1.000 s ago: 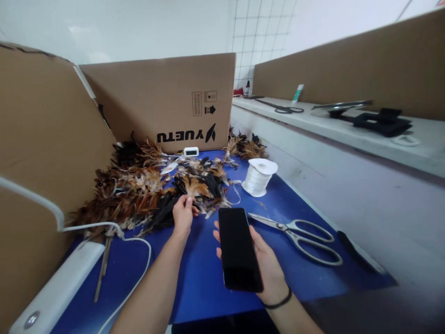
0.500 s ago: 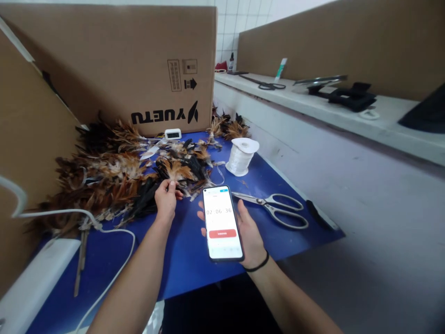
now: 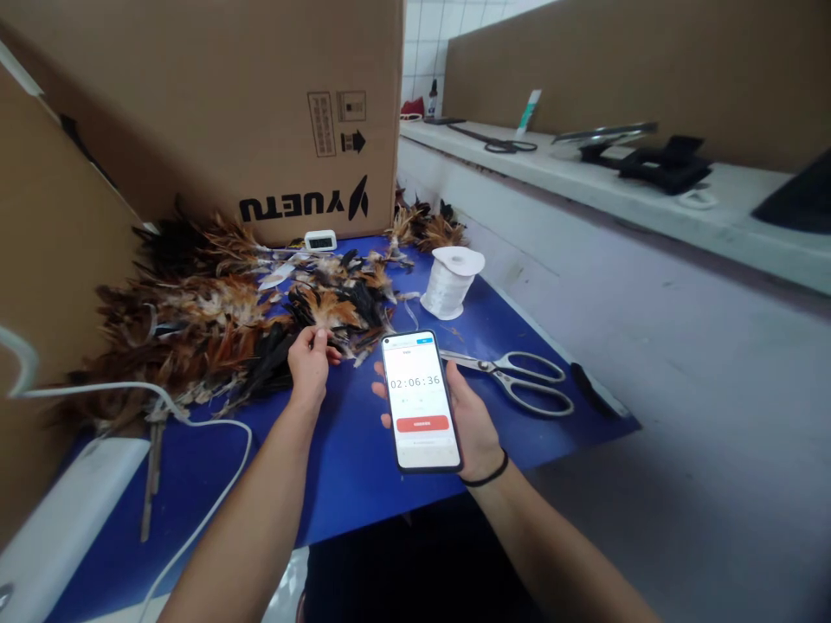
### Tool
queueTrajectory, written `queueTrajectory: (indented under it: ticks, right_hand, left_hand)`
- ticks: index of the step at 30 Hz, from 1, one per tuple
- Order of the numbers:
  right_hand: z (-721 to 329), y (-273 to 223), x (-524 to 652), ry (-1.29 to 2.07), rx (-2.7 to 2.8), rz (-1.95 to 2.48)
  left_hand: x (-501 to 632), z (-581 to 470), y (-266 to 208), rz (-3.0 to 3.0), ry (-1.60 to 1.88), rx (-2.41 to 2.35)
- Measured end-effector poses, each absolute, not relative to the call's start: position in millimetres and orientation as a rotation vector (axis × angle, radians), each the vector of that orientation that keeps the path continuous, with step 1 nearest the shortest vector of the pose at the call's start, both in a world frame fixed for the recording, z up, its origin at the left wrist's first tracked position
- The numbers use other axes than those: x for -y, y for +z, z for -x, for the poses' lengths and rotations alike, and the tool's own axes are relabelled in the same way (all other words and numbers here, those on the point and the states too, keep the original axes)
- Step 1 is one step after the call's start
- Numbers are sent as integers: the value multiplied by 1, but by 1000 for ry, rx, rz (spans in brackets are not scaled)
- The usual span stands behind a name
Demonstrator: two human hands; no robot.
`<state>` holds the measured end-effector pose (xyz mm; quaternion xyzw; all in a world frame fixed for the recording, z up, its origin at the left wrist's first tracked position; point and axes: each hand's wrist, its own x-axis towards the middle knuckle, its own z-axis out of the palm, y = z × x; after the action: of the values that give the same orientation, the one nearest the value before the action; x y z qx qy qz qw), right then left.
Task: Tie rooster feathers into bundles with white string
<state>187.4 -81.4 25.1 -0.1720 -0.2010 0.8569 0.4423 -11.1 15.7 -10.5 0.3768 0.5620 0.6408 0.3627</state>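
Observation:
My right hand [image 3: 477,424] is wrapped round a smartphone [image 3: 421,402], its lit screen facing up and reading 02:06:36 above a red button. My left hand [image 3: 310,362] is closed, thumb against forefinger, at the base of a small fan of brown feathers [image 3: 330,310]. Black and brown feathers lie loose just beyond its fingertips. To the right of the phone lie metal scissors [image 3: 519,378], their blade tips partly behind it. A white spool of ribbon [image 3: 449,285] stands upright behind the phone.
Feather strips [image 3: 195,320] heap along the left of the blue table [image 3: 351,484]. Large cardboard boxes [image 3: 195,104] wall the back and left. A white cable [image 3: 221,424] crosses the left side by a white bar [image 3: 71,528]. A ledge [image 3: 551,164] at right holds black scissors [image 3: 506,145].
The whole view has shifted slightly, with the scene sitting higher in the frame. The phone has moved a little to the right; its timer reading is unchanged. My left hand keeps its pinch.

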Motion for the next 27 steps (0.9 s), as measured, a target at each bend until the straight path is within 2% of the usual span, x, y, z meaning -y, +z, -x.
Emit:
queueTrajectory:
  ticks: [27]
  right_hand:
    - [-241,49,64,1767,855,537]
  left_hand:
    - [-15,10,-7,-966,1621,-1407]
